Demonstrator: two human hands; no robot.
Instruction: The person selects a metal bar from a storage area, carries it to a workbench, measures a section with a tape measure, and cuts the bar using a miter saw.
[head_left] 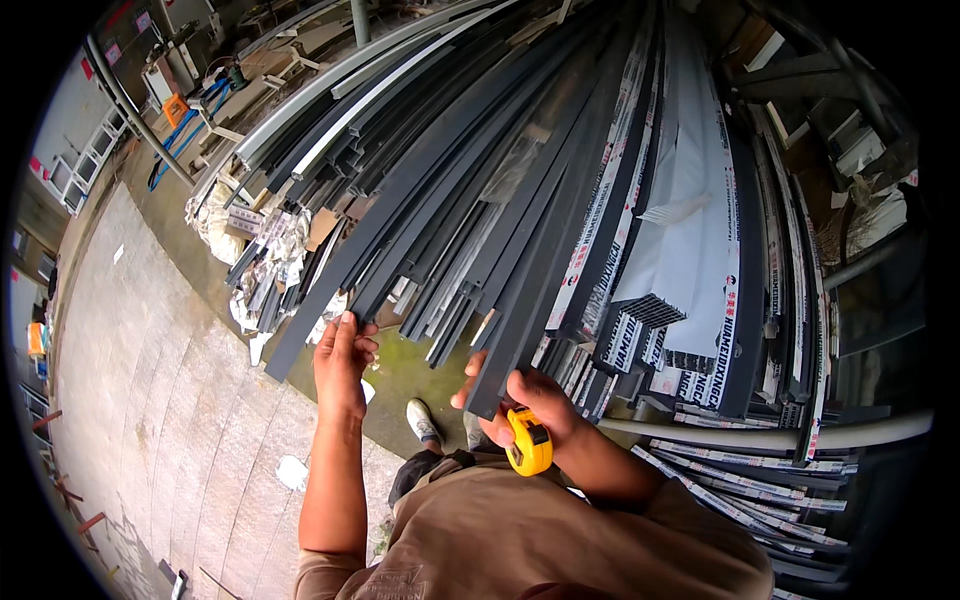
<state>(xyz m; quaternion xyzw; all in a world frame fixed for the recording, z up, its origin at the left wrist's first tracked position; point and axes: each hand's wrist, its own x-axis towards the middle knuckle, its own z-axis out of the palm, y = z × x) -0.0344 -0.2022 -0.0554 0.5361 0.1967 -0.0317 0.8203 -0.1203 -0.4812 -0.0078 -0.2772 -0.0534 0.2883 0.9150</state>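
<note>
1. Stage of the work: the ends of two bars are in hand, while many other dark bars (420,190) lie in the stack with no hand on them. A yellow tape measure (530,455) is in hand too; no drawn-out blade can be made out, so whether a length has been read cannot be told.

2. Position of the handled bars: both run from the stack toward the person's body. The narrow dark bar (385,280) ends at the left hand (342,368); the wide dark bar (505,365) ends at the right hand (550,408), before the person's waist.

3. Left arm and hand: the forearm rises nearly straight from the lower edge. Thumb and fingers appear pinched together on the bar's end; the exact contact is partly hidden.

4. Right arm and hand: the elbow is bent out to the right, the forearm slanting inward. The hand is closed around the bar's end, thumb on one side and fingers on the other, with the tape measure hanging against the palm side.
</note>
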